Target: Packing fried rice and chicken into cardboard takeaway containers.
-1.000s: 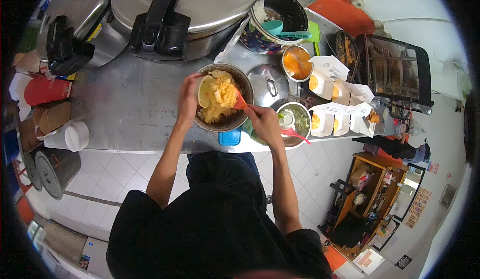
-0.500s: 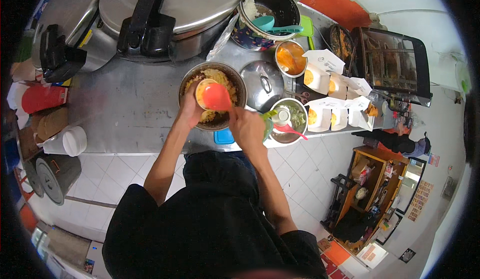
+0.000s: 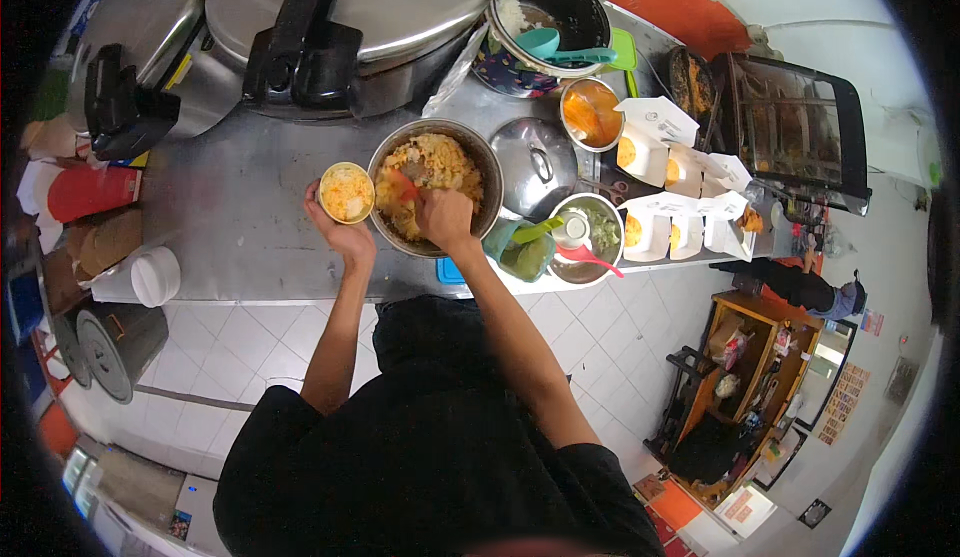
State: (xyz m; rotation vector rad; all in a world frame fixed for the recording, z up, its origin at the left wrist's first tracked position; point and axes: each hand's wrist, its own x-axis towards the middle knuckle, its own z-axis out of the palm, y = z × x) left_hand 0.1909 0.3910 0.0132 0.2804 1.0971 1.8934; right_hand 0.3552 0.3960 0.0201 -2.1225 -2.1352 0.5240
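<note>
My left hand (image 3: 345,237) holds a small round cup (image 3: 347,194) filled with yellowish rice, just left of the metal pot (image 3: 491,169). The pot contains loose yellow fried rice (image 3: 447,159). Over its lower part, my right hand (image 3: 446,220) is closed on a red rice scoop (image 3: 401,185), whose head is down in the rice, blurred and partly hidden. Next to the pot lies a metal lid (image 3: 530,169) with a loop handle. A greenish container (image 3: 522,257) with a green handle stands by my right forearm.
Open white food boxes (image 3: 655,242) stand in rows on the right. Also there are a bowl of orange sauce (image 3: 592,115), a pot of greens (image 3: 605,225) with a pink spoon and a rice pot (image 3: 510,77). Large pressure cookers (image 3: 400,7) line the back. A person (image 3: 800,282) is far right.
My left hand has carried the cup leftward, from above the pot to beside it. My right hand has moved left and lowered the red scoop from the cup into the rice.
</note>
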